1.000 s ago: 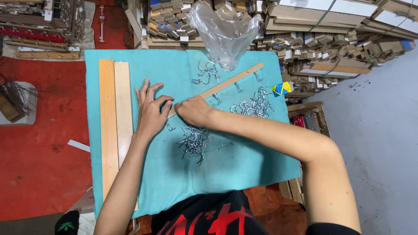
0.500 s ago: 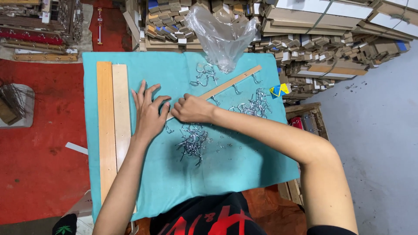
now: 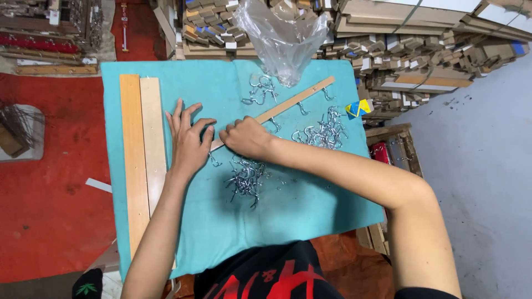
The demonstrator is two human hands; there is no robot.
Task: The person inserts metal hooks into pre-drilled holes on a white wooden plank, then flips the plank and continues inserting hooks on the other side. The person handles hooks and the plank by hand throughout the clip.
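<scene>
Since the earlier frames, both hands have barely shifted, and the slat keeps its diagonal lie. Left hand (image 3: 188, 141) lies flat with fingers spread on the teal cloth (image 3: 310, 205), fingertips touching the near end of the wooden slat (image 3: 280, 109). Right hand (image 3: 246, 137) is closed over that same end, apparently pinching a small metal hook; the hook itself is hidden. Loose screw hooks (image 3: 246, 180) lie piled just below the hands, more (image 3: 327, 132) beside the slat. Two longer slats (image 3: 143, 160) lie at the desk's left edge. Likely risks: the slat pivoting under one-ended pressure, a hook going in crooked, or sharp points pricking the fingers. A clear plastic bag (image 3: 280, 36) stands beyond.
</scene>
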